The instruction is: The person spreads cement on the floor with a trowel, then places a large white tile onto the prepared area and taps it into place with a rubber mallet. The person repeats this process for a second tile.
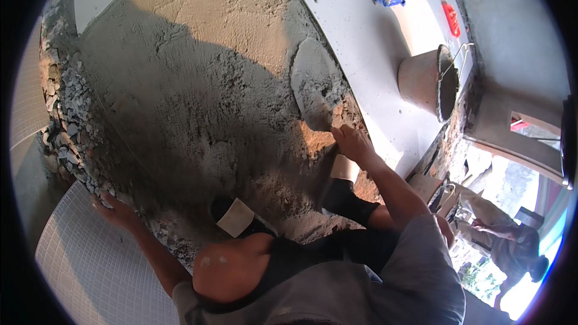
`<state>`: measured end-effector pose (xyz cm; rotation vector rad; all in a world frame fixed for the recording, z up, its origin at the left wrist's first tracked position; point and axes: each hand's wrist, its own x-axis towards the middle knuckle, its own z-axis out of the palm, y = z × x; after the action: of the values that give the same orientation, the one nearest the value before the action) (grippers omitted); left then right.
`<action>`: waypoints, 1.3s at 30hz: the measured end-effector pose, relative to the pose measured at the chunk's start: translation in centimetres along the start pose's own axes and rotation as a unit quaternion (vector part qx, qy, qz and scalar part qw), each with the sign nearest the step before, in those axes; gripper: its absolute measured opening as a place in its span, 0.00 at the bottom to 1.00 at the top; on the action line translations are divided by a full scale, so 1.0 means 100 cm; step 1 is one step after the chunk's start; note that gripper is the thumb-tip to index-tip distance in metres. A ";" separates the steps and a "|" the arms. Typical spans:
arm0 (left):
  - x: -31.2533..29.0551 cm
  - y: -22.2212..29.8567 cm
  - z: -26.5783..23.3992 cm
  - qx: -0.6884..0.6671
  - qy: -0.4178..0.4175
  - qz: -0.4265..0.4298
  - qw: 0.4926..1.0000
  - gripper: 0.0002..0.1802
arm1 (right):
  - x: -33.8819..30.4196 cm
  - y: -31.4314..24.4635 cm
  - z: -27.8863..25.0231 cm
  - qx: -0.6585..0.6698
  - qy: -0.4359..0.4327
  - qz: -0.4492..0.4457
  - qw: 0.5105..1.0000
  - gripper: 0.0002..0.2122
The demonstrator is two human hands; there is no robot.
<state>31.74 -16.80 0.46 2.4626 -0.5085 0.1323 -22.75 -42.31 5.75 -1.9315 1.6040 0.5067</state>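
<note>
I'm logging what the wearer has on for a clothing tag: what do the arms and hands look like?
Both hands are bare, with no gloves: the left hand and the right hand. The forearms are bare too, with no watch or bands visible. A loose grey short sleeve covers the right upper arm; the same grey fabric shows at the left shoulder.

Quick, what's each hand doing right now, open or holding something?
Left hand: open, fingers spread, resting at the edge of the white tiled surface beside the rubble.
Right hand: closed on the trowel handle, blade on the mortar bed.

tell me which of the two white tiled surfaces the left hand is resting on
The white small-square mosaic tile sheet at lower left; the left hand rests on its edge, unlike the large smooth white tiles.
</note>
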 end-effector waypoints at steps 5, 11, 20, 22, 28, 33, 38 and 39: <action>-0.016 0.011 0.006 0.019 -0.007 0.001 1.000 0.32 | 0.015 -0.041 -0.021 -0.098 0.128 -0.082 0.983 0.11; -0.021 0.025 -0.010 0.003 0.009 -0.021 1.000 0.31 | 0.117 -0.067 -0.074 -0.088 0.082 0.125 0.985 0.16; -0.022 0.022 -0.013 -0.020 0.038 -0.032 0.999 0.31 | 0.085 -0.107 -0.111 0.222 -0.023 0.140 0.965 0.20; -0.029 0.022 -0.009 -0.006 0.036 -0.024 0.999 0.30 | 0.107 -0.139 -0.124 0.054 0.007 0.072 0.996 0.18; -0.039 0.021 -0.024 -0.050 0.051 -0.088 0.994 0.31 | 0.146 -0.132 -0.123 -0.093 -0.071 0.120 0.986 0.16; -0.031 0.018 -0.025 -0.017 0.061 -0.088 0.994 0.30 | 0.100 -0.050 -0.064 -0.095 -0.054 0.127 0.986 0.16; -0.037 0.016 -0.013 -0.083 0.076 -0.069 0.991 0.33 | 0.030 -0.042 -0.020 -0.160 0.101 -0.026 0.982 0.16; -0.040 0.016 -0.013 -0.096 0.075 -0.083 0.989 0.32 | 0.030 -0.046 -0.022 -0.120 0.119 -0.022 0.985 0.17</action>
<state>27.51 -15.93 1.50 2.2730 -0.2376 0.1887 -17.76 -45.47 6.40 -2.2756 1.7051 0.4853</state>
